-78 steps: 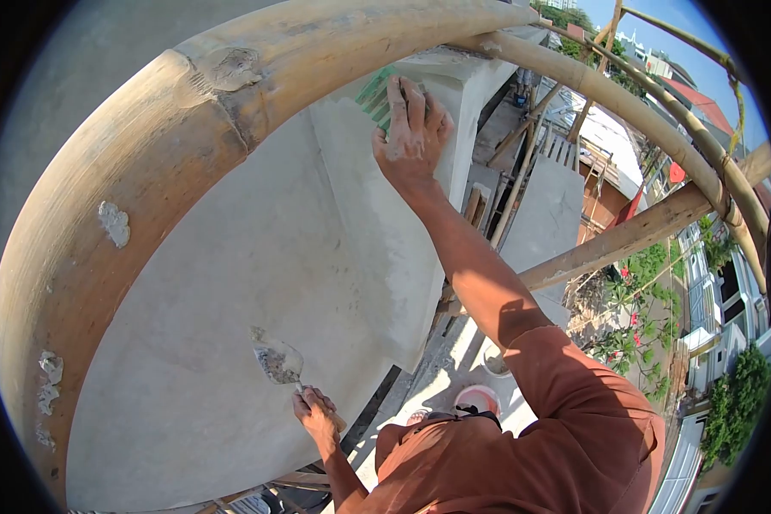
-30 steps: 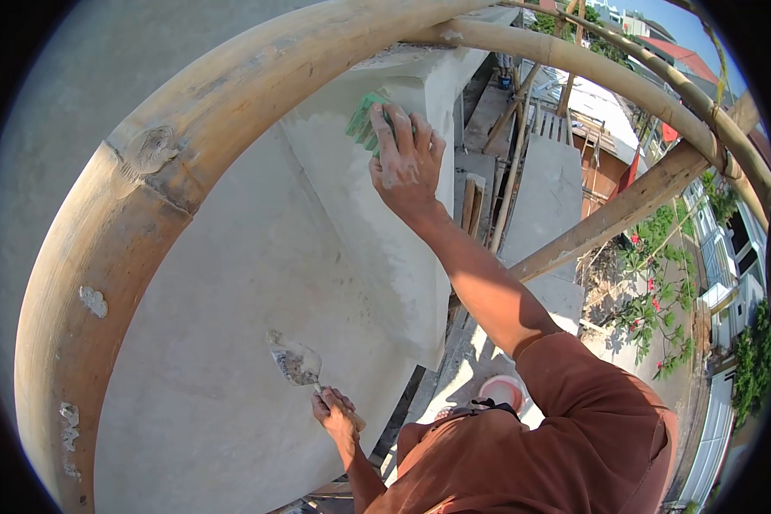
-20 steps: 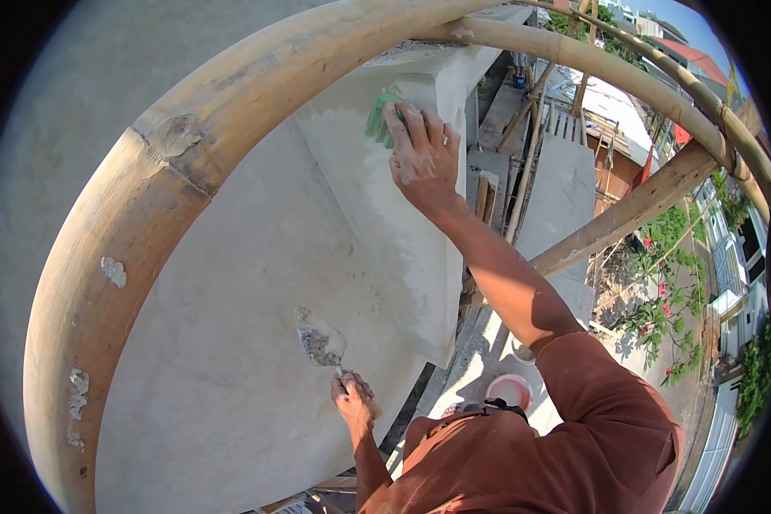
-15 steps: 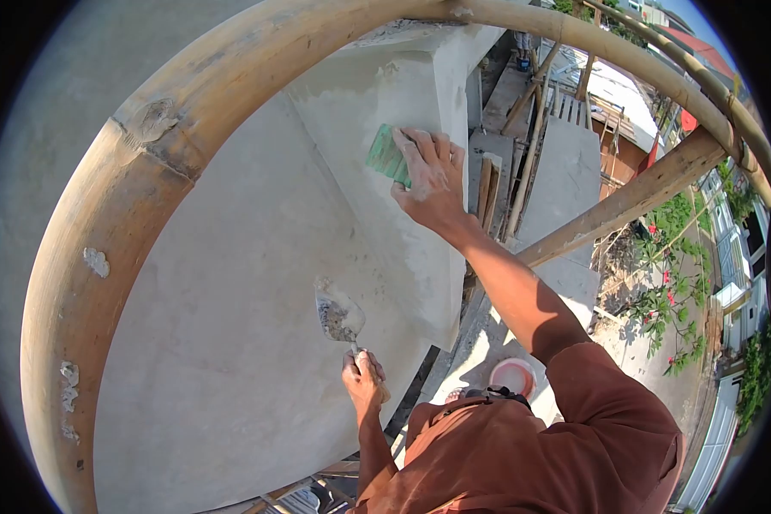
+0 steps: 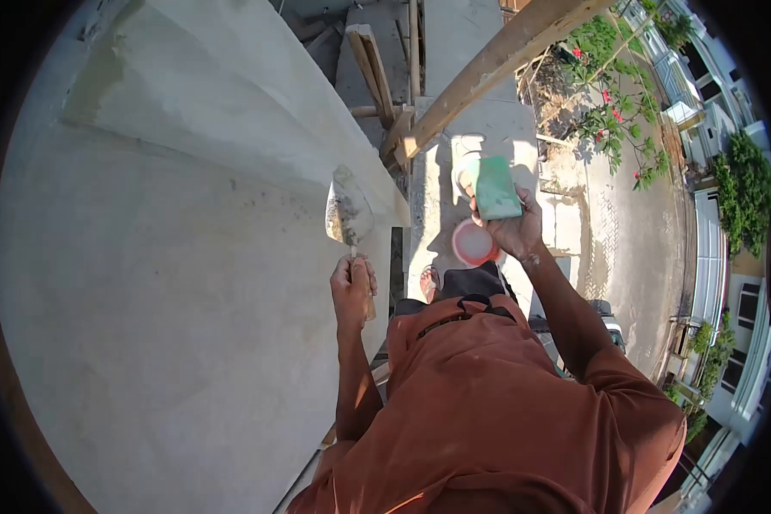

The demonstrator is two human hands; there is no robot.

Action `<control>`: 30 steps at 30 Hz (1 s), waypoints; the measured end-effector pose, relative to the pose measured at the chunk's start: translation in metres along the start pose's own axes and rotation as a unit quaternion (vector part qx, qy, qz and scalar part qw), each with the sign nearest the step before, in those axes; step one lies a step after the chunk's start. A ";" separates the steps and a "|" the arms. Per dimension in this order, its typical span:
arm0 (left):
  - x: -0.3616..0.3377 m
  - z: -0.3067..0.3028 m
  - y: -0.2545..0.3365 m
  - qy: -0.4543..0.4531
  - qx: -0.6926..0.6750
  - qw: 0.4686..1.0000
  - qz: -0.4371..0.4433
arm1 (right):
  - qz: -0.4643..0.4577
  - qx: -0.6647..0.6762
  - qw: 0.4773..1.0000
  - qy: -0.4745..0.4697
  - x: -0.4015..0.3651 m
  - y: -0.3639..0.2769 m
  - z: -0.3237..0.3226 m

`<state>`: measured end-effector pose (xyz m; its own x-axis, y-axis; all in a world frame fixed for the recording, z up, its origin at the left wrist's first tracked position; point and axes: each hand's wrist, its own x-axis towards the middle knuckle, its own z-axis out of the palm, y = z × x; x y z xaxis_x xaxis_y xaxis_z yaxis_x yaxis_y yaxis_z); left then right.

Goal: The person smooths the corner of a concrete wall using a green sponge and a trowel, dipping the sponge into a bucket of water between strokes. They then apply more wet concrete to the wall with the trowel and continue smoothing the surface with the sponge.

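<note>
My left hand [image 5: 352, 287] is closed round the wooden handle of a pointed trowel [image 5: 346, 214], whose blade carries grey smears of mortar. Beside it rises a grey plastered wall [image 5: 188, 283], with a paler, damp-looking ledge [image 5: 223, 86] along its upper part. My right hand [image 5: 516, 230] grips a green sponge [image 5: 496, 187], held off the wall over the walkway, its broad face turned up. Below that hand stands a red-rimmed bucket [image 5: 475, 243] with pale, cloudy contents. Another whitish container [image 5: 466, 174] is partly hidden behind the sponge.
A wooden pole [image 5: 505, 73] slants across the concrete walkway [image 5: 467, 51]. Upright boards [image 5: 370, 73] stand by the ledge's edge. Far down on the right lies a street [image 5: 612, 248], with flowering plants [image 5: 612, 111] and houses beyond. My foot [image 5: 428, 281] is near the bucket.
My right hand has left the wall ledge with the green sponge and come back over the bucket. The view has swung right and down; the trowel stays in my left hand.
</note>
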<state>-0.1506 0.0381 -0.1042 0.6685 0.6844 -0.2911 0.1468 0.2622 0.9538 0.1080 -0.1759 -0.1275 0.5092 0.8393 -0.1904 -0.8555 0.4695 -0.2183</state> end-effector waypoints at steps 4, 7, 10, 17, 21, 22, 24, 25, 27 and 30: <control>0.026 0.038 -0.049 -0.098 0.003 0.992 -0.085 | -0.065 0.077 0.992 0.077 -0.070 -0.008 -0.072; 0.026 0.078 -0.034 -0.149 0.042 0.973 -0.172 | -0.124 0.146 0.966 0.175 -0.130 -0.010 -0.068; 0.044 0.105 -0.074 -0.203 0.113 0.946 -0.226 | -0.152 0.199 0.939 0.234 -0.166 0.016 -0.104; 0.119 0.164 -0.210 -0.245 0.235 0.885 -0.319 | -0.151 0.267 0.870 0.387 -0.200 0.105 -0.164; 0.198 0.212 -0.276 -0.267 0.246 0.878 -0.312 | -0.137 0.320 0.828 0.439 -0.199 0.155 -0.196; 0.220 0.222 -0.298 -0.275 0.258 0.881 -0.287 | -0.137 0.333 0.824 0.437 -0.194 0.161 -0.204; 0.266 0.242 -0.332 -0.283 0.295 0.873 -0.267 | -0.138 0.334 0.825 0.434 -0.188 0.174 -0.213; 0.285 0.254 -0.345 -0.277 0.309 0.872 -0.260 | -0.146 0.327 0.829 0.429 -0.184 0.180 -0.221; 0.317 0.274 -0.365 -0.277 0.328 0.870 -0.242 | -0.139 0.335 0.820 0.443 -0.181 0.195 -0.234; 0.357 0.289 -0.400 -0.273 0.361 0.863 -0.226 | -0.135 0.338 0.817 0.447 -0.179 0.207 -0.242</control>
<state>0.2404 -0.0191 -0.5681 0.6386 0.1496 -0.7548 0.7666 -0.2089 0.6072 -0.1381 -0.2952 -0.3700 0.2941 0.2866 -0.9118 -0.4032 0.9022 0.1535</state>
